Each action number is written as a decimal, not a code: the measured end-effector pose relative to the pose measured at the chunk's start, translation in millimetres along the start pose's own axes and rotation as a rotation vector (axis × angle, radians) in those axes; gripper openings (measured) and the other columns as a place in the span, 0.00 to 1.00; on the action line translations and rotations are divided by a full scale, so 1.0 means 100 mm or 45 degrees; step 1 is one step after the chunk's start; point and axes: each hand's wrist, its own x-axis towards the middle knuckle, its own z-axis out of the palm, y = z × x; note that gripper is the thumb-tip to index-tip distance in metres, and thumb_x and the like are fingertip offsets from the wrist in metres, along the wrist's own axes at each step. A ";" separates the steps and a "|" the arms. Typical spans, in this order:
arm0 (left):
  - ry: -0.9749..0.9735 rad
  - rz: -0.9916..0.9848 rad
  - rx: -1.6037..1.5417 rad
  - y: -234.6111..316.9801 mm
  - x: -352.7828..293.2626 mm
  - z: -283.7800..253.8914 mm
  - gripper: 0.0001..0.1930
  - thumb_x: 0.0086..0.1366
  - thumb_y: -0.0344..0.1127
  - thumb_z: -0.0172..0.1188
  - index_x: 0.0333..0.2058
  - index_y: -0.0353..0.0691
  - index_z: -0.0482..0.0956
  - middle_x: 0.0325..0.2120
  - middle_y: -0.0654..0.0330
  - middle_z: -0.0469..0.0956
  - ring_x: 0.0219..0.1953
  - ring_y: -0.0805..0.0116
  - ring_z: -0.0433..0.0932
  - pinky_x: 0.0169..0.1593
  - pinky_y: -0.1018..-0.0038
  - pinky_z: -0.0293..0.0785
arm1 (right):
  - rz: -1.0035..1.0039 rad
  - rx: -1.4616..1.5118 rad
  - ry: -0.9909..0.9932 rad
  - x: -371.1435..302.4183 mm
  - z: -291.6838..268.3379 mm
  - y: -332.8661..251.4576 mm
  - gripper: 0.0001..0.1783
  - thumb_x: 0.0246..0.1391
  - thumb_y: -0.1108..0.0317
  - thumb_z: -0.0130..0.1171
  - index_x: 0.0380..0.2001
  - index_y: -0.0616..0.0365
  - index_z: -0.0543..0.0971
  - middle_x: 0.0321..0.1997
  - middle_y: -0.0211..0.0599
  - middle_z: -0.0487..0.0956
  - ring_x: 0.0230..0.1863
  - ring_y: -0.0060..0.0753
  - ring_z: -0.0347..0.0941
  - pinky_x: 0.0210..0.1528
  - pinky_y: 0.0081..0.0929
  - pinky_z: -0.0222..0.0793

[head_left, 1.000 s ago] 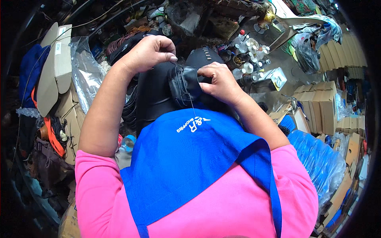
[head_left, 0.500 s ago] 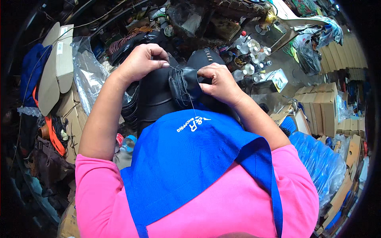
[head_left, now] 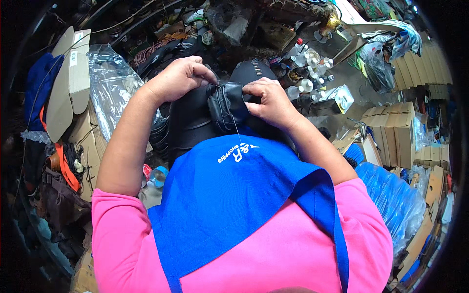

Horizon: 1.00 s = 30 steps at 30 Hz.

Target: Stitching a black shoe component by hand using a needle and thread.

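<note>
A small black leather piece [head_left: 225, 108], shaped like part of a shoe, rests over my dark-clothed lap. Dark cords run down its face, and a fine thread [head_left: 238, 131] trails from it to my blue apron [head_left: 220, 190]. My right hand [head_left: 271, 102] grips its right edge, thumb low and fingers on top. At its upper left edge, my left hand [head_left: 183, 78] is closed in a pinch, fingertips close against the leather. What lies between those fingertips is too small to make out.
White bottles [head_left: 310, 66] crowd the ground beyond my right hand. Cardboard boxes [head_left: 393, 134] and a blue plastic-wrapped bundle [head_left: 391, 200] lie to the right. On the left are a clear plastic sheet [head_left: 110, 88] and cardboard panels [head_left: 71, 83].
My left hand has shifted slightly right and its fingertips have come down to the leather's top edge. My right hand keeps its grip in the same place.
</note>
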 end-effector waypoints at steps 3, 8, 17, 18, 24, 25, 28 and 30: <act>-0.030 0.004 -0.024 -0.03 0.00 0.01 0.12 0.55 0.24 0.60 0.37 0.43 0.84 0.25 0.64 0.65 0.34 0.70 0.66 0.43 0.75 0.64 | 0.041 0.014 -0.004 -0.01 0.03 0.05 0.17 0.39 0.58 0.66 0.35 0.52 0.82 0.35 0.33 0.81 0.43 0.37 0.74 0.47 0.35 0.62; -0.047 -0.015 -0.080 -0.06 -0.01 0.02 0.13 0.56 0.24 0.58 0.39 0.44 0.84 0.25 0.64 0.64 0.35 0.70 0.66 0.43 0.76 0.64 | 0.024 0.029 0.007 0.00 0.03 0.04 0.17 0.39 0.59 0.65 0.35 0.52 0.82 0.37 0.34 0.82 0.44 0.37 0.74 0.48 0.35 0.62; -0.076 -0.041 -0.123 -0.10 0.01 0.02 0.13 0.56 0.25 0.58 0.39 0.44 0.84 0.25 0.65 0.64 0.35 0.71 0.66 0.44 0.77 0.63 | 0.039 0.032 -0.002 0.00 0.03 0.05 0.17 0.39 0.59 0.65 0.35 0.54 0.82 0.38 0.34 0.82 0.44 0.39 0.74 0.48 0.36 0.64; -0.063 -0.039 -0.129 -0.11 0.01 0.03 0.12 0.55 0.25 0.59 0.39 0.43 0.84 0.26 0.65 0.65 0.35 0.71 0.67 0.44 0.77 0.64 | 0.038 0.032 -0.002 0.00 0.03 0.06 0.17 0.39 0.59 0.65 0.35 0.54 0.82 0.38 0.34 0.82 0.44 0.39 0.74 0.48 0.36 0.64; 0.090 0.038 -0.137 -0.12 0.06 0.10 0.08 0.52 0.24 0.62 0.32 0.40 0.83 0.27 0.63 0.73 0.35 0.68 0.73 0.41 0.74 0.69 | 0.080 0.115 0.038 -0.01 0.03 0.04 0.18 0.38 0.59 0.65 0.34 0.55 0.82 0.37 0.36 0.82 0.44 0.40 0.74 0.48 0.36 0.64; 0.090 0.038 -0.139 -0.08 0.08 0.08 0.08 0.52 0.24 0.62 0.32 0.40 0.83 0.27 0.63 0.73 0.35 0.68 0.73 0.41 0.74 0.69 | 0.068 0.088 0.023 0.00 0.02 0.03 0.18 0.37 0.59 0.66 0.34 0.55 0.82 0.36 0.37 0.82 0.44 0.40 0.74 0.48 0.36 0.64; 0.053 0.122 0.232 0.07 0.14 0.02 0.08 0.49 0.23 0.63 0.30 0.39 0.82 0.27 0.59 0.74 0.34 0.63 0.75 0.40 0.71 0.71 | 0.045 0.043 0.000 0.03 0.02 0.03 0.18 0.37 0.59 0.66 0.33 0.56 0.82 0.36 0.37 0.81 0.44 0.39 0.75 0.48 0.36 0.65; 0.003 0.253 0.407 0.11 0.18 0.00 0.08 0.47 0.24 0.64 0.29 0.38 0.82 0.27 0.56 0.76 0.34 0.59 0.76 0.38 0.69 0.73 | 0.029 0.026 -0.004 0.04 0.02 0.03 0.18 0.37 0.59 0.66 0.33 0.56 0.82 0.36 0.37 0.81 0.44 0.39 0.75 0.49 0.35 0.65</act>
